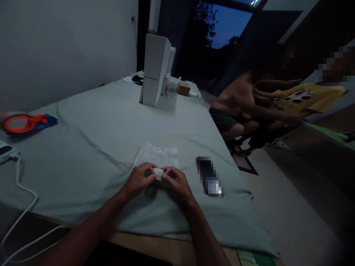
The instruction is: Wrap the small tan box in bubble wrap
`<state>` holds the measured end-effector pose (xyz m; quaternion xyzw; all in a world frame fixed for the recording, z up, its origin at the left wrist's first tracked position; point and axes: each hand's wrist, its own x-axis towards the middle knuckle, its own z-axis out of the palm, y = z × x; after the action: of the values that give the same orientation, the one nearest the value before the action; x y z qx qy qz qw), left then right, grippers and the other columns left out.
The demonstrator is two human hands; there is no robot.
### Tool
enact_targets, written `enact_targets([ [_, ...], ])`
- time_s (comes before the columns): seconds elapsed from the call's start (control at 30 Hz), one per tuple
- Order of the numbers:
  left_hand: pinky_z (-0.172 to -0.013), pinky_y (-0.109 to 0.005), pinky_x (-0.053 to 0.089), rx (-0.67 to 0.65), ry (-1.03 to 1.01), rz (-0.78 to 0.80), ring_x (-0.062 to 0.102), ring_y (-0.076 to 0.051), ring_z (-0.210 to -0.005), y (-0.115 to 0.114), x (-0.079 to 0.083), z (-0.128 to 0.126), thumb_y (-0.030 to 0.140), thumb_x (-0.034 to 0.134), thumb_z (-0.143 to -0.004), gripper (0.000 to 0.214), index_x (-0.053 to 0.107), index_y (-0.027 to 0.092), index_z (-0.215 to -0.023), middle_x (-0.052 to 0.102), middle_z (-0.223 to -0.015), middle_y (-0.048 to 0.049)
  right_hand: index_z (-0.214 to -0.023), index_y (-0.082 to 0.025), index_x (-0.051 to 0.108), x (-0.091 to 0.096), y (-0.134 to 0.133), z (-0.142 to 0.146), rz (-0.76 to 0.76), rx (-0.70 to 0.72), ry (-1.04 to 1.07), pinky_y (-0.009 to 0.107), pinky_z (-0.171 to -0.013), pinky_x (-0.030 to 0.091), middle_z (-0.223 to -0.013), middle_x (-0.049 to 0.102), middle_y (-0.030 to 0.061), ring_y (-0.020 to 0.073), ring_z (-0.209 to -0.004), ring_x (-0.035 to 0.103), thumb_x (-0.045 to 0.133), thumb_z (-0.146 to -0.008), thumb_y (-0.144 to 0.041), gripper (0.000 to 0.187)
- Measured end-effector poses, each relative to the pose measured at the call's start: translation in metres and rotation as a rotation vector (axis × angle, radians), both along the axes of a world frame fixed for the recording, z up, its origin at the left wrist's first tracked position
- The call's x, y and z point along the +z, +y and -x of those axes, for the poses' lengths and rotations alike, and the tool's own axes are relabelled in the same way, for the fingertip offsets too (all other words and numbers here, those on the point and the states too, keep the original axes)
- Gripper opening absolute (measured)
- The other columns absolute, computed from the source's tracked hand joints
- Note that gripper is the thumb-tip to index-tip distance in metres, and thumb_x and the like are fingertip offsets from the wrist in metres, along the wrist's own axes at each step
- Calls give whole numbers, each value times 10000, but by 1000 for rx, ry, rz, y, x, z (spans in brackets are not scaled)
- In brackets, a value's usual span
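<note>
Between both hands is a small, pale, flat rectangular piece (158,173), too dim to name more closely. My left hand (140,176) pinches its left end with thumb and fingers. Its right end is gripped the same way by my right hand (176,179). Just beyond the fingers a sheet of bubble wrap (158,155) lies on the cloth, partly hidden by the hands. A phone (209,177), blurred out in the picture, rests to the right of my right hand.
A pale green cloth (111,125) covers the table. Tall white boxes (154,70) and a small brown box (183,88) stand toward the back. At left are an orange tape roll (19,123) and a white cable (27,188). Two people (238,96) are beyond the right edge.
</note>
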<state>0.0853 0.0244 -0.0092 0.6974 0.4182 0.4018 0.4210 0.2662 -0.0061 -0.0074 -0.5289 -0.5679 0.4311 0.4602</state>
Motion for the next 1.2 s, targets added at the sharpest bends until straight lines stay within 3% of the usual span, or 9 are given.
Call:
enact_targets([
  [0.3, -861, -301, 487, -7, -52, 54, 647, -191, -967, -1, -2, -1, 245, 583, -763, 106, 582, 185, -675, 697, -1014, -55, -724, -190, 571, 0, -4, 0, 0, -16, 21, 306, -765, 472, -978, 682, 66, 205, -874, 615, 648, -759, -356, 186],
  [0.47, -817, -284, 476, -2, 3, 57, 641, -181, -898, 0, -3, -1, 249, 581, -761, 107, 589, 178, -682, 699, -949, -43, -727, -183, 581, -5, -3, -1, -8, -57, -41, 281, -705, 457, -833, 661, 33, 179, -775, 593, 641, -760, -355, 185],
  [0.67, -705, -258, 466, -29, 130, 66, 596, -160, -771, 6, -2, -1, 242, 576, -740, 148, 606, 178, -870, 649, -814, -1, -762, -187, 598, -5, -1, -2, -54, -91, -175, 279, -685, 450, -741, 624, 7, 172, -728, 579, 604, -779, -321, 135],
  [0.77, -701, -254, 459, -26, 136, 75, 583, -156, -771, 8, -3, -2, 237, 576, -731, 192, 601, 178, -912, 647, -845, -2, -870, -200, 610, -1, -5, -1, -169, -189, -343, 324, -774, 460, -859, 656, 37, 202, -829, 605, 589, -809, -283, 105],
  [0.87, -689, -249, 462, -20, 127, 100, 577, -152, -757, 9, -3, -4, 242, 571, -736, 178, 604, 179, -899, 641, -817, 3, -936, -222, 627, 4, -10, 2, -421, -252, -550, 380, -869, 432, -982, 662, 70, 230, -964, 589, 552, -849, -229, 115],
  [0.97, -689, -244, 467, -23, 126, 103, 578, -149, -756, 9, -3, -6, 241, 563, -738, 176, 594, 182, -900, 632, -808, 5, -942, -232, 651, 9, -14, 8, -584, -136, -737, 391, -857, 402, -976, 677, 67, 230, -950, 582, 545, -872, -200, 132],
  [1.07, -701, -246, 473, -30, 141, 103, 588, -150, -764, 10, -1, -7, 234, 550, -740, 168, 591, 180, -893, 643, -821, -1, -982, -222, 646, 11, -17, 13, -583, 25, -849, 382, -832, 377, -961, 692, 51, 218, -909, 583, 571, -863, -174, 148],
  [1.2, -782, -279, 487, 20, 170, 97, 616, -173, -839, 8, 4, -3, 250, 558, -732, 218, 610, 175, -930, 673, -904, -28, -966, -212, 633, 13, -19, 16, -532, 60, -905, 380, -838, 361, -982, 689, 54, 218, -923, 575, 589, -860, -175, 121],
])
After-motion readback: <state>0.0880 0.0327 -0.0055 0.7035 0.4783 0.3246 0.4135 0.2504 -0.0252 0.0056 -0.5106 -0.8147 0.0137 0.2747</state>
